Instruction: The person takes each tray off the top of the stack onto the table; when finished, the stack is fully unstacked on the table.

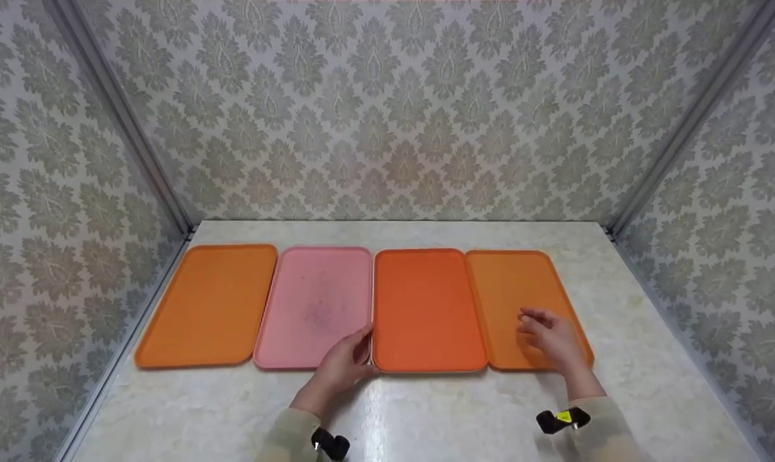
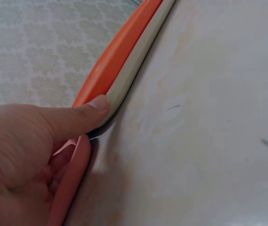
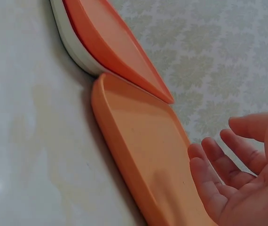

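Note:
A red-orange tray [image 1: 426, 308] lies on top of a cream tray [image 2: 130, 75], their edges lined up. At the near left corner of this pair, my left hand [image 1: 341, 369] holds on, its thumb against the rims and its fingers along the left side. Those fingers are partly hidden behind the rim of the pink tray [image 1: 310, 276]. My right hand [image 1: 557, 340] hovers over the lighter orange tray [image 1: 506, 276] on the right, fingers loosely bent with nothing in them.
Another light orange tray [image 1: 204, 308] lies at the far left, completing a side-by-side row. The marbled pale table [image 1: 426, 417] is bounded by a patterned back wall [image 1: 387, 128] and side walls with grey metal corner posts.

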A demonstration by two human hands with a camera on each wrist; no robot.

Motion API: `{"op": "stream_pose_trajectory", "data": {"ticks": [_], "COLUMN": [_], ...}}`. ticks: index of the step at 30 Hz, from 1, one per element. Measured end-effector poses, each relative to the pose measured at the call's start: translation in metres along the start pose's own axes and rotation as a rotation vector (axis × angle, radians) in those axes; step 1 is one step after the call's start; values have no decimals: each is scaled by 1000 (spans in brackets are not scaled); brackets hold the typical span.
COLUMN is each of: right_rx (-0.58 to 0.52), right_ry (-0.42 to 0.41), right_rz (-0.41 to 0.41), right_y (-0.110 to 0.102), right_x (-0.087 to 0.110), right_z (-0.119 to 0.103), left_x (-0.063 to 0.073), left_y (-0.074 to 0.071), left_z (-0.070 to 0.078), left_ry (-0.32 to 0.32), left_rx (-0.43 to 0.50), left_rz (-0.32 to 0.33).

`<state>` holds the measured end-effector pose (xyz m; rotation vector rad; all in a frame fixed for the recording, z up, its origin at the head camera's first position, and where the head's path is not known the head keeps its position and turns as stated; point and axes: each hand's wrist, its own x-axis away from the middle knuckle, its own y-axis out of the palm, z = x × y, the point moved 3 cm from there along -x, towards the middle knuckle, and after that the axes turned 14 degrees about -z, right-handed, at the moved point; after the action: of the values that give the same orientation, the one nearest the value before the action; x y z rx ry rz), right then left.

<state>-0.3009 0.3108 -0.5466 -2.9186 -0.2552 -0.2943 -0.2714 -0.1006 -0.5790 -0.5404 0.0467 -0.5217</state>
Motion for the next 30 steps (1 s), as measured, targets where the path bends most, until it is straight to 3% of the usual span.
{"op": "stream_pose_trajectory", "data": {"ticks": [6, 19, 24, 30], "right_rx": [-141, -66, -18, -5], "right_ry": [-26, 43, 80, 68], "right_rz": [-56, -98, -96, -93], "right_y": [24, 54, 56, 55], "right_x": [-7, -14, -13, -13], "right_z": [2, 7, 9, 8], "left_x": [-1, -1, 1, 1], "left_y": [0, 1, 1, 0], "left_z": [0, -1, -1, -1], "left_ry": [16, -8, -14, 1], "left_rx": [-15, 18, 25, 8], "left_rz": [-1, -4, -4, -6]}}
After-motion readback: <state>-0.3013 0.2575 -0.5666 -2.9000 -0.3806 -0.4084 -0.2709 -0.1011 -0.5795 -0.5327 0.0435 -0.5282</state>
